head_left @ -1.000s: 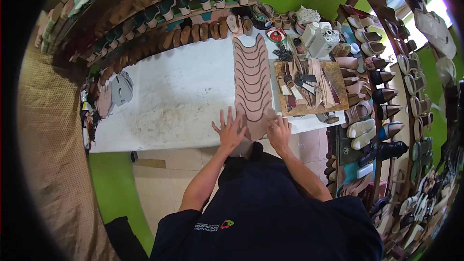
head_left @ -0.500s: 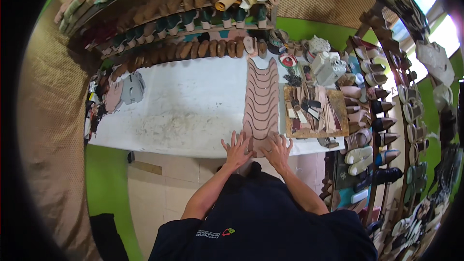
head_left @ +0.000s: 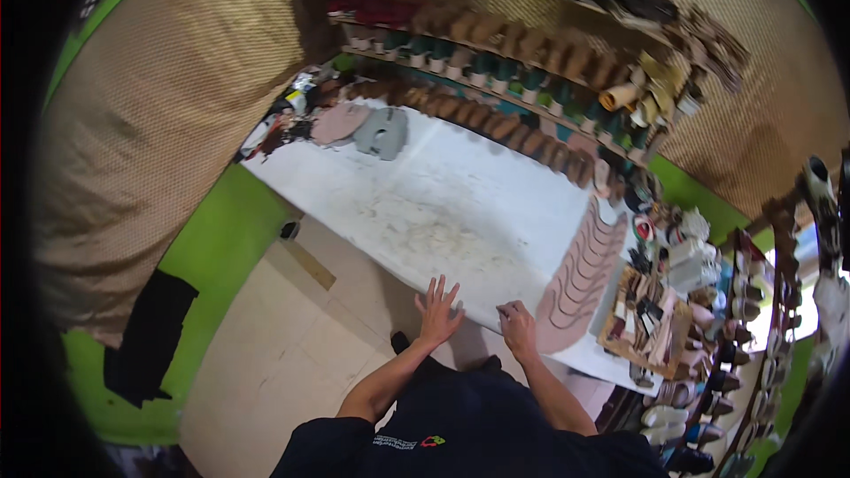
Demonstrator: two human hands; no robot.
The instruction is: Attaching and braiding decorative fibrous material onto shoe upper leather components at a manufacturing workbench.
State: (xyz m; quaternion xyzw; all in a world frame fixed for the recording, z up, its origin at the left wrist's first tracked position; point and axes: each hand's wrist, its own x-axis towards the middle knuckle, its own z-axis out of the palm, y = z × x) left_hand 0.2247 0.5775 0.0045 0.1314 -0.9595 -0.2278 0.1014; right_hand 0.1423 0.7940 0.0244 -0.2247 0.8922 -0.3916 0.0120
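At the front edge of the white table [head_left: 398, 248], my left hand [head_left: 437, 317] is open, fingers spread, with nothing in it. To its right, over the same edge, my right hand [head_left: 518, 329] has its fingers curled together; what they hold, if anything, is too small to make out. Just right of that hand lies a row of pink curved pieces [head_left: 575, 288], overlapping in a long strip that runs toward the back of the table. Neither hand rests on the strip. On the far left of the table sit a grey cut-out sheet [head_left: 382, 133] and a rounded pink sheet [head_left: 339, 124].
A wooden board [head_left: 611, 332] heaped with scraps and strips lies at the table's right end. Brown shoe forms [head_left: 505, 127] line the back edge, below shelves of more shoe forms. Shoe racks [head_left: 744, 327] stand on the right. A tan curtain [head_left: 168, 115] hangs at the left.
My view has swung toward the left. Both hands have come off the pink strip and now lie left of it; the right hand's fingers have curled in, while the left stays spread.
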